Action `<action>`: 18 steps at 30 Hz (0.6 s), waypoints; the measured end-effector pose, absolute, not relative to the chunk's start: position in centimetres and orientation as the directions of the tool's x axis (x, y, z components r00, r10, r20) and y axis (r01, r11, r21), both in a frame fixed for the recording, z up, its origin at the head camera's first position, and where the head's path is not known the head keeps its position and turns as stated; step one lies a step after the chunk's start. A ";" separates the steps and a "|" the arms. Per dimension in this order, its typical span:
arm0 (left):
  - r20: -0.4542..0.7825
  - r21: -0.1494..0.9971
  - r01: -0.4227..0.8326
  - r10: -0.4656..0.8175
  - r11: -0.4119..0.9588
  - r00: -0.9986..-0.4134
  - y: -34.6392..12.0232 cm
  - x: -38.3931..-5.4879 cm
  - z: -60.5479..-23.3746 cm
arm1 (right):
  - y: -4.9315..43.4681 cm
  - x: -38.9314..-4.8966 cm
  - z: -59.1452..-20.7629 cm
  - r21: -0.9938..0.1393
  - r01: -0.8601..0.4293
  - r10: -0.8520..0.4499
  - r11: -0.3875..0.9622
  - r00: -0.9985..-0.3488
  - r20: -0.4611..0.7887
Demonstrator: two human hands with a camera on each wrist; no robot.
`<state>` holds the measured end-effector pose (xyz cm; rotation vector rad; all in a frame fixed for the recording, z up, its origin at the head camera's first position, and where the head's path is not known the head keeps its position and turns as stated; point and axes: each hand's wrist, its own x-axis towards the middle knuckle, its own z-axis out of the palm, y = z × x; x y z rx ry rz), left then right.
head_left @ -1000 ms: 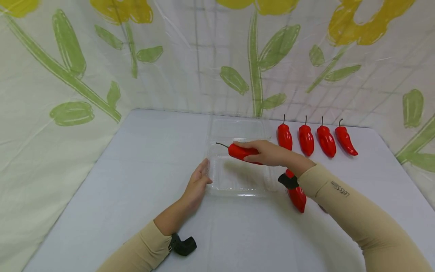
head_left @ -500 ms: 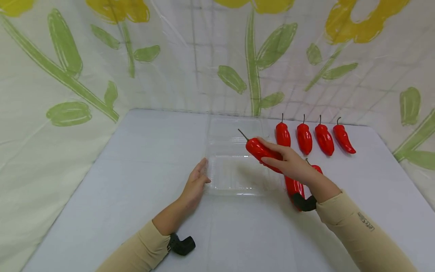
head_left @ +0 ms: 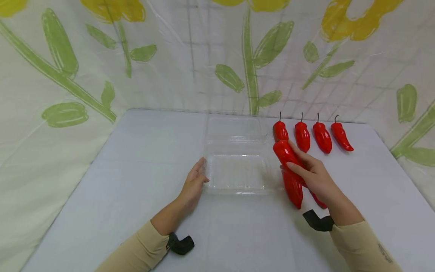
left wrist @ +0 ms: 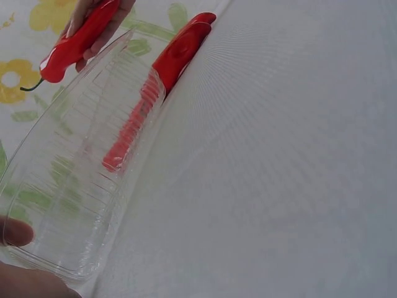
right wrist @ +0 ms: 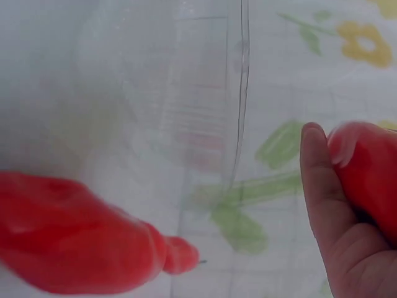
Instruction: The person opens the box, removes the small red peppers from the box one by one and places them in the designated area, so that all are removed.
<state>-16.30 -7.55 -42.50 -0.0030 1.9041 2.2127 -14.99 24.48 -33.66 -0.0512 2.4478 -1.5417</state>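
Observation:
A clear plastic clamshell box (head_left: 238,192) lies unfolded on the table, its lid toward the back. At its left edge is my left hand (head_left: 192,187), the thumb over the rim and the fingers along the outer wall, pinching it. My right hand (head_left: 319,177) grips a red chili pepper (head_left: 287,153) in the air right of the box, thumb on one side and fingers on the other. Its stem shows in the left wrist view, where the held pepper (left wrist: 77,43) hangs above the box. Under that hand another red pepper (head_left: 293,192) lies close beside the box, partly covered.
Behind, several red peppers (head_left: 323,138) lie in a row with stems toward the flowered backdrop (head_left: 170,68). A further pepper (head_left: 319,200) is mostly hidden beneath my right hand. White cloth (head_left: 146,151) covers the table.
From over the box, my right hand has moved right and toward me, still gripping the pepper, whose stem end has swung toward the back. My left hand stays at the box edge.

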 end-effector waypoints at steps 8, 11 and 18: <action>-0.151 0.976 -0.175 0.176 -0.130 -0.973 -7.5 -16.3 -42.5 | 27.0 -14.0 -34.7 -0.878 0.149 -0.042 0.455 -0.981 -0.188; -0.154 0.976 -0.178 0.175 -0.127 -0.972 -7.5 -16.3 -42.5 | 28.1 -13.8 -35.2 -0.874 0.184 0.003 0.450 -0.979 -0.205; -0.158 0.975 -0.180 0.169 -0.126 -0.973 -7.5 -16.3 -42.5 | 31.3 -13.4 -36.3 -0.860 0.253 0.071 0.442 -0.966 -0.248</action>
